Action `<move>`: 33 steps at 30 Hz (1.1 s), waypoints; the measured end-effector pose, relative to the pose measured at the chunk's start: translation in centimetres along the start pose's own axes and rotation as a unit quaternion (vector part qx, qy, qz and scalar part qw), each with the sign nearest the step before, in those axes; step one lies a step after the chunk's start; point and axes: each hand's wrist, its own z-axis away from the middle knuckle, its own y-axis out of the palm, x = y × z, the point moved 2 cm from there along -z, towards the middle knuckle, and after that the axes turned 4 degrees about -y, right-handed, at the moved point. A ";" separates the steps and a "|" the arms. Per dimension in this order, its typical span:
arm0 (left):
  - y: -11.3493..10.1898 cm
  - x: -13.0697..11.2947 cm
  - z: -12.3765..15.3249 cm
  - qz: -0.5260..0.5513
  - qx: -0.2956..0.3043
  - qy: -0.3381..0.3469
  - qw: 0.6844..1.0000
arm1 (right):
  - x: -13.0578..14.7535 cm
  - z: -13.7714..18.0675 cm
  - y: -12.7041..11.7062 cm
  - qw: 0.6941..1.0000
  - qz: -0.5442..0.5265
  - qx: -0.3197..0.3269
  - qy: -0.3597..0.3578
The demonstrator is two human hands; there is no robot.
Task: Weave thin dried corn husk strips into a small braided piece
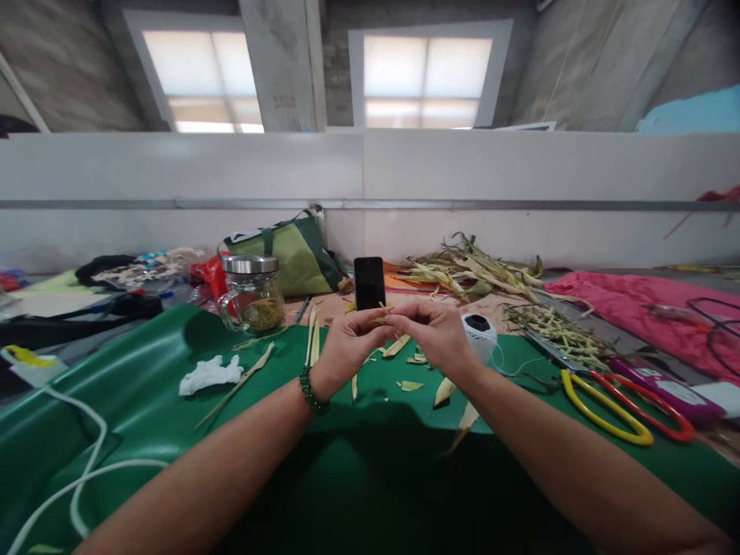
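Note:
My left hand (pixel 350 343) and my right hand (pixel 435 333) meet over the green mat (pixel 358 455), fingertips pinched together on a thin strip of dry husk (pixel 382 307). Only its small tip shows above the fingers; the rest is hidden. A green bead bracelet (pixel 311 391) circles the left wrist. Under and around the hands lie loose husk pieces (pixel 410 385), with a longer husk strip (pixel 248 378) to the left. A white spool of thread (pixel 479 336) stands just right of my right hand. Behind the hands a dark phone (pixel 369 283) stands upright.
Scissors with yellow and red handles (pixel 613 405) lie right, beside a pile of cut stems (pixel 555 331). A glass jar (pixel 257 297) and green bag (pixel 297 254) stand at back left. A husk heap (pixel 479 270) lies behind. A white cable (pixel 95 455) crosses the left.

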 end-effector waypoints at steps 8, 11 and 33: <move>-0.4 -1.2 -0.2 -0.046 -0.009 0.019 0.999 | -0.3 -0.3 -0.3 0.995 -0.038 0.089 0.030; -0.4 -1.4 -0.2 -0.055 0.018 0.002 0.998 | -0.1 -0.1 -0.6 0.998 0.030 0.061 -0.005; 0.4 -0.5 0.3 -0.064 0.108 -0.066 0.990 | 1.0 -0.9 -1.2 0.978 0.116 0.133 -0.107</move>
